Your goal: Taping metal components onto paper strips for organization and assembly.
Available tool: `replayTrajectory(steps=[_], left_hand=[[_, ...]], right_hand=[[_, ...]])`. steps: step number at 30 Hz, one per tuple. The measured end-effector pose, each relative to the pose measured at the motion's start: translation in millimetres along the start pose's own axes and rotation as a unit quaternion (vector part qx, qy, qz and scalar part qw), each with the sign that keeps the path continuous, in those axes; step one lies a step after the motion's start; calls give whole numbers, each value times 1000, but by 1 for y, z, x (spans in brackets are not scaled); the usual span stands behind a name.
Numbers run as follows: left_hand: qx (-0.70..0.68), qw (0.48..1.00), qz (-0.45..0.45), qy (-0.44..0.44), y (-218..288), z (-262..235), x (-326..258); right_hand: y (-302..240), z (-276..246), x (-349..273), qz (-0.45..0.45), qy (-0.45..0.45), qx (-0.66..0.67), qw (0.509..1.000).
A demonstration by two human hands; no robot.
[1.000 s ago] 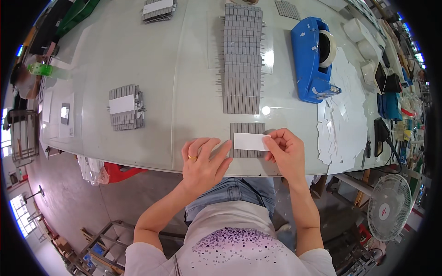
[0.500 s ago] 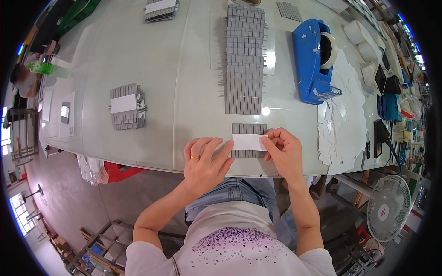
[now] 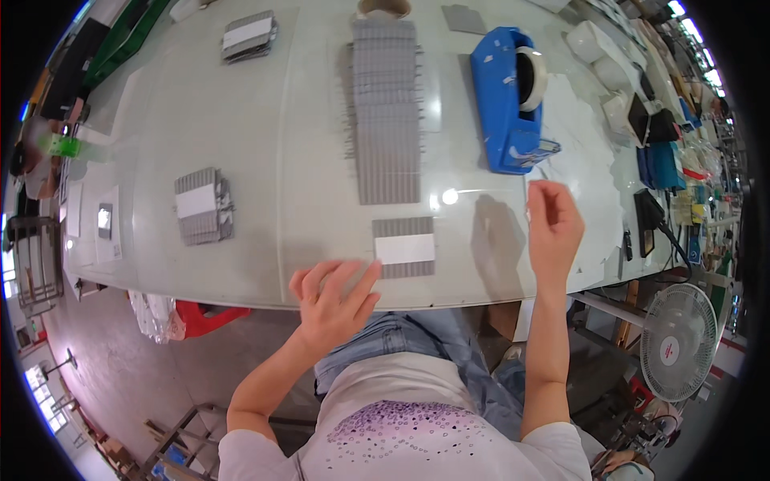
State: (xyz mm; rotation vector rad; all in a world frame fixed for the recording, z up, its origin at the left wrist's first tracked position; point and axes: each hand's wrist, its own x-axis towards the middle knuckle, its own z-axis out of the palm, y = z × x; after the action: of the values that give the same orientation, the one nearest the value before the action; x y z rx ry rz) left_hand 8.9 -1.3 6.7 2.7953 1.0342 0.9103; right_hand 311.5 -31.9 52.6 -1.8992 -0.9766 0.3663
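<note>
Small grey ribbed stack [image 3: 404, 247] with white label lies near table [image 3: 305, 160] front edge. Left hand [image 3: 333, 298] open, fingertips at stack's left edge. Right hand [image 3: 552, 224] raised, fingers loosely curled, below blue tape dispenser [image 3: 507, 98]; grip unclear.

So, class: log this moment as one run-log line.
left hand: touching grey ribbed stack | right hand: raised near blue tape dispenser | white label on stack

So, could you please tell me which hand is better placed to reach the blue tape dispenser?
Probably the right hand: it is raised just below the blue tape dispenser, while the left hand rests by the grey bundle.
</note>
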Motion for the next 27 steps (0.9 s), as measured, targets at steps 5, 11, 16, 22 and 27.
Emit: replayTrajectory(steps=[5,11,16,22,27], left_hand=[[-116,991,-5,67,32,-6,45],[-462,872,-161,-6,81,61,133],[-769,367,-502,-149,92,102,182],[-786,321,-505,-156,96,99,195],[-801,309,-488,-159,99,115,197]], right_hand=[[-5,-15,57,-138,144,-101,975],[2,-15,79,-116,4,-50,992],[0,-19,35,-156,51,-1,986],[0,-28,9,-115,20,37,993],[19,-27,4,-146,66,-4,987]])
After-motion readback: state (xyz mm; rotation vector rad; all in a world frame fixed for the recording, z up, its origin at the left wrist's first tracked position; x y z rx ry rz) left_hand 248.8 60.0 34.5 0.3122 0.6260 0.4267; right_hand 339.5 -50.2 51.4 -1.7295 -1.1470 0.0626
